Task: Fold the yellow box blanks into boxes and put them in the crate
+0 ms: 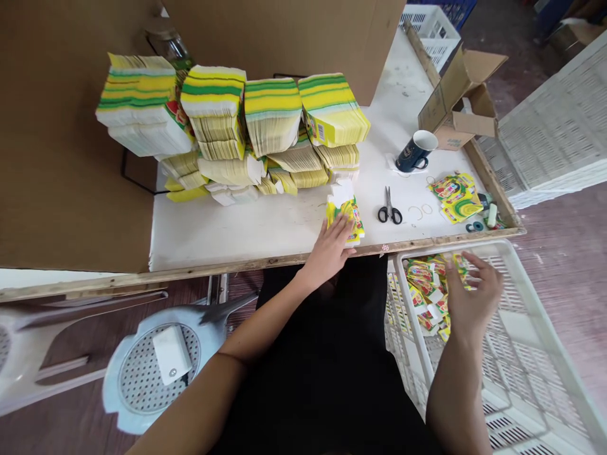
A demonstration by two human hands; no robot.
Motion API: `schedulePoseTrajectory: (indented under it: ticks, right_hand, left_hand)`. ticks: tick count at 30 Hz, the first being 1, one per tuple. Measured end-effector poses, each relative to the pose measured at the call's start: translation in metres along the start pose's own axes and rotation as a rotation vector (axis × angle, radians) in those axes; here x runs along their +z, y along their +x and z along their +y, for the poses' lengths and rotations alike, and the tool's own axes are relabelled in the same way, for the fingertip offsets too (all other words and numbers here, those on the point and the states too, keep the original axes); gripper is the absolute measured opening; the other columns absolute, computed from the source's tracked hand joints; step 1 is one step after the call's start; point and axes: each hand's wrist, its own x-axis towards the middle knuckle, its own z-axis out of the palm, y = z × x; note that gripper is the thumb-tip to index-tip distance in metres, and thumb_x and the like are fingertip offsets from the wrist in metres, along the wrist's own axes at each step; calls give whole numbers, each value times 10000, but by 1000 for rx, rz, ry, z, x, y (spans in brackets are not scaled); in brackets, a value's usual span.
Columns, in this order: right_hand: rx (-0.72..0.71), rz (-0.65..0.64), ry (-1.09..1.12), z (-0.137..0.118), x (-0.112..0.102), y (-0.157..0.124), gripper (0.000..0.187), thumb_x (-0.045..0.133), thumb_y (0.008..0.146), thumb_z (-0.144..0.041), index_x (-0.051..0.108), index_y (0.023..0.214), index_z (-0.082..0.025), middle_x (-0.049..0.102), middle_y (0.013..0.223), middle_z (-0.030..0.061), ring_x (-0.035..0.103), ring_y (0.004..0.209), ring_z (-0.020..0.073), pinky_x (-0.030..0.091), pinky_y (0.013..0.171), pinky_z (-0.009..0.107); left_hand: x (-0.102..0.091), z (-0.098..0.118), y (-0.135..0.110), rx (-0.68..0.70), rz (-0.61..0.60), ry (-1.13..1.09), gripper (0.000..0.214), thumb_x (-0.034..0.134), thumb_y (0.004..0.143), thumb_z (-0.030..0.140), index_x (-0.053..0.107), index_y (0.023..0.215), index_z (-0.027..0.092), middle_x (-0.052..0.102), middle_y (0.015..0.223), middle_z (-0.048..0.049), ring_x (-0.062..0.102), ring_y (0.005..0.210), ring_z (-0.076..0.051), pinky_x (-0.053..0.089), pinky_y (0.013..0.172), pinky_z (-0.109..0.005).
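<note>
My left hand (327, 256) lies flat on a yellow and green folding carton (349, 212) near the table's front edge, fingers stretched out and white flaps showing beyond them. My right hand (474, 294) hovers over the white plastic crate (545, 335), thumb and fingers apart. Below and beside it, small yellow cartons (424, 284) lie loosely heaped in the crate. At the back of the table, bundled stacks of flat cartons (272, 117) rise in rows.
Black-handled scissors (389, 207) and a dark mug (416, 151) are on the table (227, 234). More flat cartons (458, 196) lie at the right corner, near an opened cardboard box (459, 101). A stool (137, 379) bearing a white phone-like object (171, 354) stands lower left.
</note>
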Motion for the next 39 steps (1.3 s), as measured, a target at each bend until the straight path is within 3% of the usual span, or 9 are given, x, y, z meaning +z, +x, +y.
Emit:
schedulePoseTrajectory:
  ticks: [5,8,12,14,17,20,24,32,39]
  right_hand:
    - [172,-271,333,-32,36,-20,389,698,878,-551,770,1000,-188,774,930,91,636,755,198,502,745,362]
    - [338,-419,628,-57,62,-32,475,648,909,-623,771,1042,-184,772,823,66,590,623,159,489,645,323]
    - [468,-444,895,-72,75,-35,474,853,746,-553,727,1048,-210,786,856,43,687,692,178,533,654,307]
    - [480,-394,945,-73,72,-33,480,896,720,-472,684,1076,-229,795,865,28,729,755,185,564,712,306]
    - [478,-361,988,-75,64,-33,480,902,737,-409,628,1103,-261,796,831,0,750,770,174,585,764,303]
    - [475,-457,1048,-79,61,-38,441,893,750,-422,622,1065,-275,802,846,6,770,810,199,605,785,334]
    - [488,-550,1107,-86,65,-45,382,889,755,-430,661,1024,-282,812,913,15,779,879,217,620,817,364]
    - [431,-544,1010,-94,65,-43,412,880,765,-461,743,1092,-252,806,1139,70,758,1042,232,582,973,389]
    - [357,-528,966,-93,63,-47,382,830,813,-507,727,1080,-254,795,1157,86,751,1082,253,595,966,408]
  left_hand:
    - [6,-10,-9,103,95,-3,328,520,1026,199,717,1285,160,704,1382,-145,637,1362,-266,490,1207,-507]
    - [8,1,-22,307,235,-108,343,511,1021,136,705,1302,169,740,1331,-125,666,1327,-239,520,1186,-468]
    - [11,19,-34,544,177,-267,412,585,987,112,652,1382,211,713,1382,-124,607,1398,-224,480,1219,-442]
    - [11,26,-36,476,173,-383,513,653,966,185,580,1469,253,586,1537,-136,484,1506,-268,410,1261,-496]
    - [7,30,-32,180,223,-685,713,713,938,346,423,1588,295,365,1696,-128,326,1592,-314,292,1311,-527]
    - [2,31,-23,-37,77,-1069,664,678,945,485,506,1541,249,499,1615,-144,450,1522,-329,371,1266,-495]
    - [0,31,-17,-132,-172,-1342,589,713,886,584,712,1327,194,697,1395,-160,608,1371,-349,459,1182,-483]
    - [5,33,-20,-200,-149,-1430,584,865,760,516,749,1235,195,608,1509,-164,570,1405,-356,429,1192,-487]
    - [7,28,-18,-248,-130,-1399,603,880,743,506,722,1216,167,714,1351,-172,704,1204,-302,548,1047,-423]
